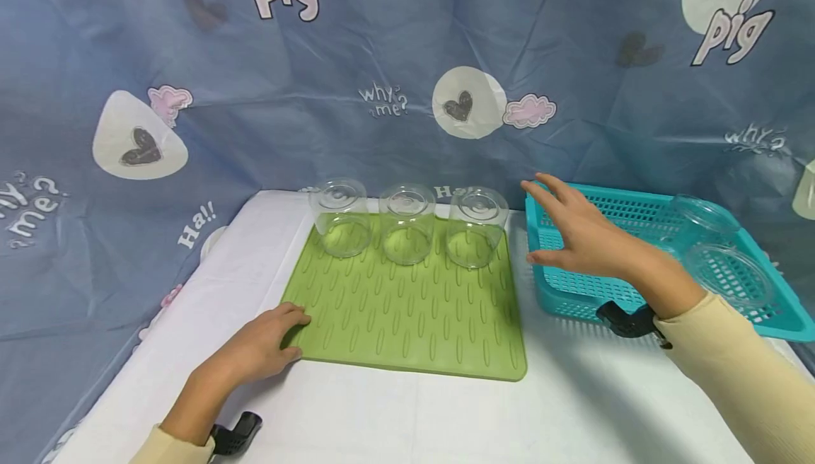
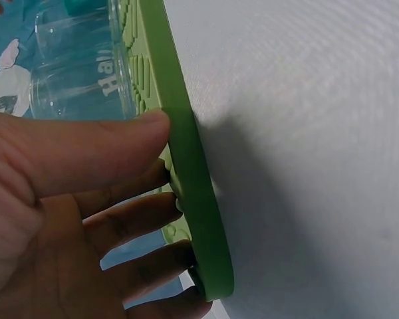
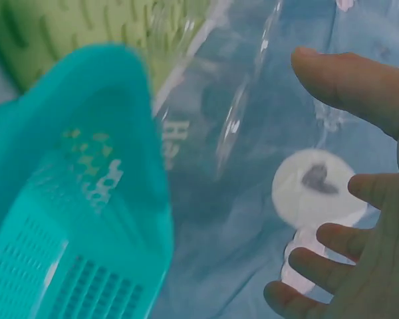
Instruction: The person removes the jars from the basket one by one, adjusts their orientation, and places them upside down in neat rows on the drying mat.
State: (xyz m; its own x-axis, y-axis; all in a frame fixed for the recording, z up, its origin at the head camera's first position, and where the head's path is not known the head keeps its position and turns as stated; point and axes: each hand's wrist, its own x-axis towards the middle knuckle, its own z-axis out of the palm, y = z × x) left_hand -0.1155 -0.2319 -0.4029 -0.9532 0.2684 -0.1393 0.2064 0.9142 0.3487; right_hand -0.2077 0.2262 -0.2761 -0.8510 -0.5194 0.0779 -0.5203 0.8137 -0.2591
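Three clear drinking glasses, a left one (image 1: 341, 220), a middle one (image 1: 407, 227) and a right one (image 1: 476, 230), stand upside down in a row along the back of a green ridged drying mat (image 1: 401, 315). My left hand (image 1: 264, 344) rests at the mat's front left corner; in the left wrist view its thumb and fingertips touch the mat's edge (image 2: 189, 173). Between the mat and the turquoise basket (image 1: 560, 301), my right hand (image 1: 579, 230) hovers over the basket's left end, fingers spread and holding nothing. Two more clear glasses, one behind (image 1: 703, 220) and one in front (image 1: 729, 276), are in the basket's right part.
White cloth (image 1: 356, 414) covers the table around the mat and basket. A blue printed curtain (image 1: 382, 47) hangs close behind the glasses and down the left side. The basket's raised rim stands just right of the mat.
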